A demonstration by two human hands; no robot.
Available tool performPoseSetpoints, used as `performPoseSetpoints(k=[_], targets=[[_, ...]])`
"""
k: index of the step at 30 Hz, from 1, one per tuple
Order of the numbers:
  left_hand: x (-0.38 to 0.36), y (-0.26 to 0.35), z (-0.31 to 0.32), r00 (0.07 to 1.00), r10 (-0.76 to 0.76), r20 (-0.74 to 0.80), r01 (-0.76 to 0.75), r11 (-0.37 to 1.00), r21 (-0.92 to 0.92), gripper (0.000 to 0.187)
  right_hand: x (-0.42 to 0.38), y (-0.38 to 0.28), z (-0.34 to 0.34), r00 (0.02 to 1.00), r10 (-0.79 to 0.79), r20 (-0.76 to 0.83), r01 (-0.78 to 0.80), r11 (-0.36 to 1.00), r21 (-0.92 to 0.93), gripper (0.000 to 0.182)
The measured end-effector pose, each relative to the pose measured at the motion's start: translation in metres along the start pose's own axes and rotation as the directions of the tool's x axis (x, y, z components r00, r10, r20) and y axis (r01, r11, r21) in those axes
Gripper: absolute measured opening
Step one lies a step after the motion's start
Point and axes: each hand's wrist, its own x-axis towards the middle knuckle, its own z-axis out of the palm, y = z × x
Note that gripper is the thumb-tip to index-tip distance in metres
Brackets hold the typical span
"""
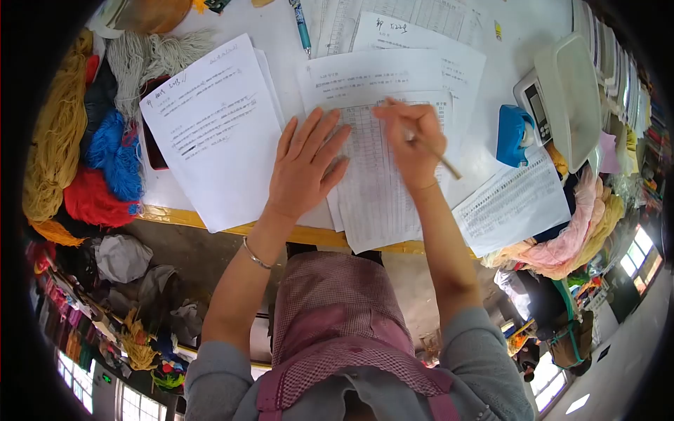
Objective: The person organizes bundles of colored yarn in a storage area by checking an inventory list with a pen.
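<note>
Right hand (415, 144): fingers closed around a slim brown writing tool (451, 168), held over the ruled sheet; whether its tip touches the paper I cannot tell.
Left hand (303, 168): flat, fingers a little spread, gripping nothing, pressed on the papers at the ruled sheet's left side.
Ruled sheet (372, 210): under the right hand, overlapping other pages, lower end past the table's yellow edge (175, 217).
Left page (225, 161): printed, tilted, beside the left hand.
Pen (302, 34): teal, above the papers.
Right side: 1 blue tape dispenser (510, 137) beside 1 scale (539, 105); pink yarn (572, 228) nearby.
Far left: blue yarn (112, 158), red yarn (98, 200).
</note>
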Motion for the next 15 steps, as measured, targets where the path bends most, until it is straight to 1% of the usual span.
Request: performPoseSetpoints(k=[1,2,4,5,7,8,10,14,15], targets=[[0.001,0.0,0.0,1.0,-0.003,0.0,0.003,1.0,-0.002,0.043,-0.005,-0.014,0.006,0.981,0.192,0.008,-0.191,0.972,0.135,0.011],[0.001,0.0,-0.001,1.0,-0.005,0.008,0.005,1.0,-0.001,0.043,-0.006,-0.014,0.012,0.981,0.193,0.013,-0.193,0.972,0.136,0.011],[0.001,-0.001,-0.001,1.0,-0.009,0.016,0.009,1.0,0.006,0.043,-0.006,-0.01,0.022,0.973,0.226,-0.04,-0.221,0.97,0.097,0.019],[0.001,-0.001,-0.001,1.0,-0.009,0.017,0.009,1.0,0.006,0.043,-0.005,-0.007,0.023,0.973,0.228,-0.04,-0.223,0.97,0.099,0.019],[0.001,0.0,-0.001,1.0,-0.009,0.026,0.009,1.0,-0.001,0.044,-0.002,0.001,0.024,0.996,-0.036,-0.08,0.029,0.996,-0.086,0.023],[0.001,-0.001,-0.001,1.0,-0.006,0.025,0.006,1.0,0.003,0.044,0.0,0.003,0.026,0.996,-0.033,-0.079,0.026,0.996,-0.088,0.023],[0.001,-0.001,-0.001,1.0,-0.005,0.023,0.005,1.0,0.007,0.044,0.002,0.006,0.028,0.972,-0.189,-0.141,0.169,0.975,-0.146,0.026],[0.002,0.0,-0.002,0.999,-0.013,0.029,0.013,1.0,0.001,0.044,0.004,0.01,0.029,0.97,-0.213,-0.113,0.191,0.964,-0.184,0.028],[0.001,0.0,-0.002,0.999,-0.016,0.03,0.016,1.0,0.001,0.044,0.004,0.01,0.03,0.966,-0.24,-0.1,0.216,0.955,-0.204,0.028]])
